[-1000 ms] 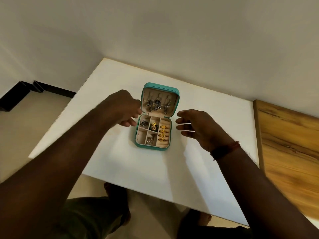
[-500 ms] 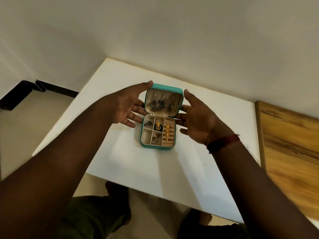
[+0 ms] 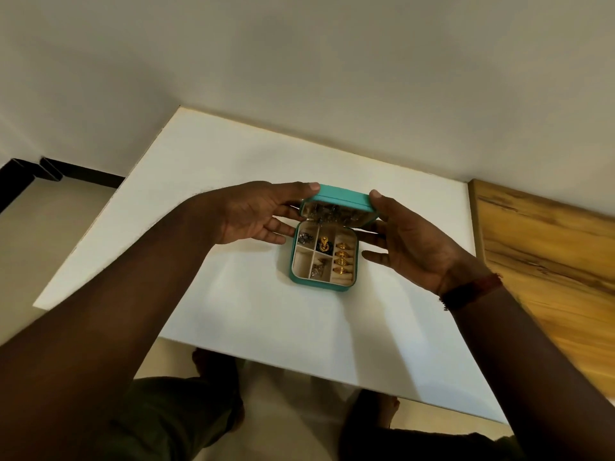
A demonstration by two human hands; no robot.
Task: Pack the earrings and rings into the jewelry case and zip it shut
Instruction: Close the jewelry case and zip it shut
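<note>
Lid (image 3: 342,197), touched by left hand (image 3: 253,212) and right hand (image 3: 409,241), tilts over rings (image 3: 343,257).

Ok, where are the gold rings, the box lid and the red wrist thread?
gold rings (image 3: 342,253): head view, on the second ring from the back.
lid (image 3: 342,197): head view, on its teal top edge.
wrist thread (image 3: 472,289): head view, on the band crossing the wrist.

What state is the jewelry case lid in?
Half open: the lid tilts over the base, gold rings in view beneath; left hand and right hand touch its top corners.
</note>
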